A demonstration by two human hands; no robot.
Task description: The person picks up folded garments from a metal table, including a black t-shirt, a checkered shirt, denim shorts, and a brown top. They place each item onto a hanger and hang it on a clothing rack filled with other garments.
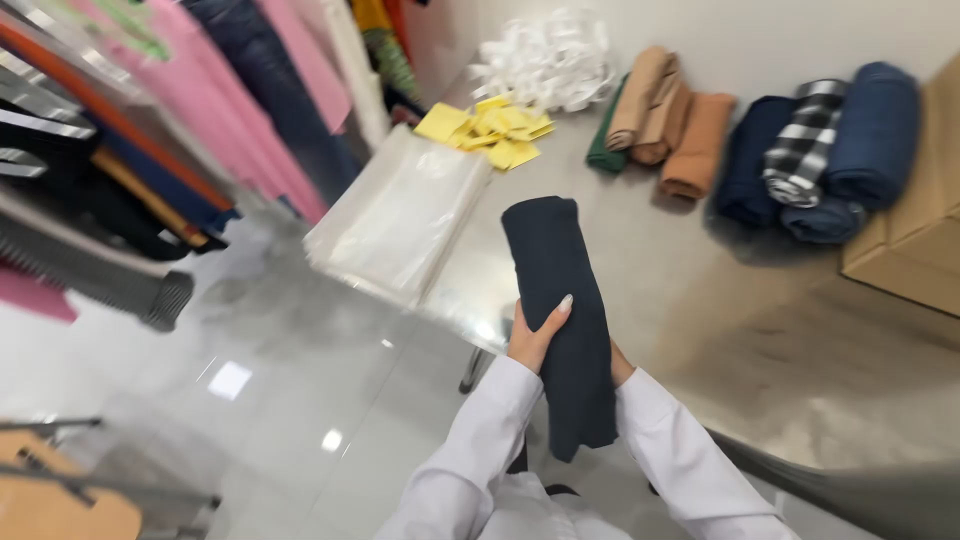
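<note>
A dark navy folded garment (pixel 560 290), rolled into a long bundle, is held over the near edge of a steel table (pixel 700 300). My left hand (pixel 535 335) wraps its left side, thumb up along the cloth. Behind the bundle's right side, my right hand (pixel 622 364) is mostly hidden and grips it from below. Both arms wear white sleeves. The bundle's far end rests on or just above the tabletop; its near end hangs toward me.
A stack of clear plastic bags (pixel 400 215) lies left on the table, with yellow cards (pixel 490 130) and white strips (pixel 545 55) behind. Rolled tan (pixel 665 120), green, blue (pixel 870 135) and checked garments sit at the back. A cardboard box (pixel 915 230) stands right. Hanging clothes (pixel 200 110) crowd the left.
</note>
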